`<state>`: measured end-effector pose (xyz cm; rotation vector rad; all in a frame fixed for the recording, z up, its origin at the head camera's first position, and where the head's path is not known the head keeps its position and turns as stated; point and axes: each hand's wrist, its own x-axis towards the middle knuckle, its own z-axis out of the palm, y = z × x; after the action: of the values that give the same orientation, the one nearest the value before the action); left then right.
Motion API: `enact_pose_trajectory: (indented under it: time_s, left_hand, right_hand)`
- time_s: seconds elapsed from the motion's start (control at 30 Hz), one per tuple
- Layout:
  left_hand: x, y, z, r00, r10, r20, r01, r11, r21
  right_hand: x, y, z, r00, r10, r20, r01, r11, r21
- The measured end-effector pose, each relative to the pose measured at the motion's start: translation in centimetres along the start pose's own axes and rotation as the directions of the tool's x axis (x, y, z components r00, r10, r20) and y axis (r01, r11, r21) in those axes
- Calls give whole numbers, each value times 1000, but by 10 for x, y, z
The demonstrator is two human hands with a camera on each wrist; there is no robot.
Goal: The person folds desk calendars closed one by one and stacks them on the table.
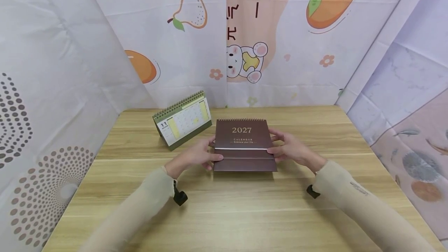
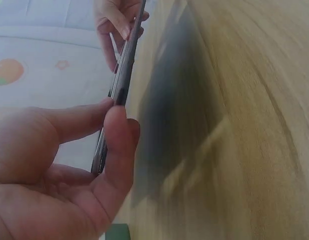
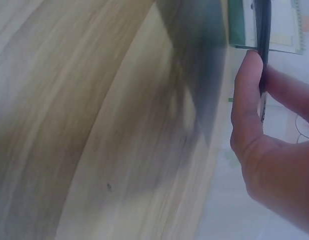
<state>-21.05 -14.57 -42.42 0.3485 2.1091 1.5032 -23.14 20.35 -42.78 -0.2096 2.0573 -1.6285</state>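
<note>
Left hand (image 1: 195,154) and right hand (image 1: 293,149) are pinching brown calendar (image 1: 244,136) sides over bench (image 1: 245,209), near back edge (green calendar (image 1: 187,123) is standing toward back-left corner).

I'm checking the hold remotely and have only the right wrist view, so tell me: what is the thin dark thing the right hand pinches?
Observer: A brown 2027 calendar.
Operator: Where is the other hand?
Observer: The left hand grips the opposite side edge.
Operator: And the green calendar, blurred in my view: which large number does it show?
Observer: An 11, at its left.
</note>
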Motion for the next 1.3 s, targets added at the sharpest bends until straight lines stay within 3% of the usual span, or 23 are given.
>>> enact_pose_trajectory:
  time_s: [0.23, 0.43, 0.6, 0.9, 1.13, 1.3]
  left_hand:
    - [11, -3, -1, 999, -44, -22, 45, 999, 29]
    - [17, -5, -2, 999, -37, -8, 38, 997, 67]
    - [21, -6, 0, 999, -50, 17, 48, 993, 107]
    - [21, -8, 3, 998, -54, -9, 55, 996, 67]
    - [22, -6, 3, 997, -77, -19, 78, 994, 71]
    - [22, -4, 2, 995, -96, -38, 100, 988, 115]
  right_hand:
    - [9, 3, 3, 999, 15, -35, -17, 998, -63]
    - [17, 7, 5, 1000, 8, -28, -11, 993, -115]
    - [21, 11, 9, 1000, 17, -24, -22, 976, -215]
    - [24, 8, 14, 998, -66, 5, 63, 928, -367]
    - [26, 8, 15, 992, -127, 14, 116, 851, -512]
    - [27, 9, 16, 991, -130, 24, 122, 839, -530]
